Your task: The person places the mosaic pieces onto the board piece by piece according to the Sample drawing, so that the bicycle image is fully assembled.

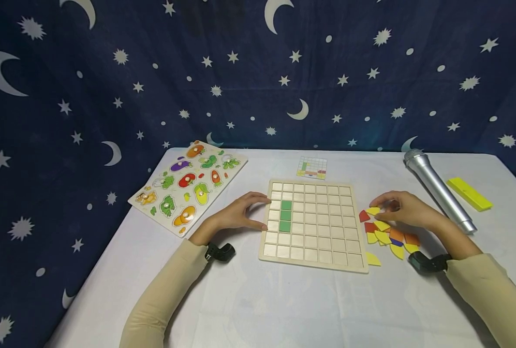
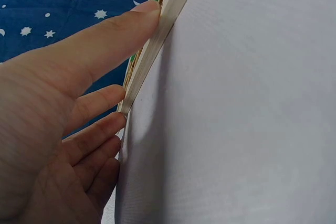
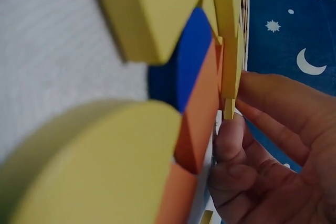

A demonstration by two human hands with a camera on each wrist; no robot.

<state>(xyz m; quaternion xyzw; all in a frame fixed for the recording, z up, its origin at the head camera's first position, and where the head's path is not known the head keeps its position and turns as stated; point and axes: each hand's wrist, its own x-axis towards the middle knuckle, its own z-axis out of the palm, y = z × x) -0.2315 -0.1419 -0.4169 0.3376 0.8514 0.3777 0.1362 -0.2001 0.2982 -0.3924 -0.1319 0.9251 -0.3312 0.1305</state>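
Note:
A square wooden grid board (image 1: 311,241) lies mid-table, with a column of green squares (image 1: 286,216) in its left part. My left hand (image 1: 240,212) is at the board's left edge, thumb and fingers spread apart. In the left wrist view the thumb (image 2: 121,38) lies against the wooden rim (image 2: 152,51). Right of the board, my right hand (image 1: 403,209) pinches a yellow rounded piece (image 1: 373,210) between thumb and fingers, at the far side of a pile. The pile mixes yellow pieces (image 1: 397,251), red pieces (image 1: 364,216), orange pieces (image 1: 412,239) and a blue piece (image 1: 396,242).
Behind the board lies a small pattern card (image 1: 312,167). A vegetable puzzle board (image 1: 177,193) is at the back left. A silver microphone (image 1: 440,191) and a yellow block (image 1: 469,194) lie at the right. One yellow piece (image 1: 373,259) sits by the board's near right corner.

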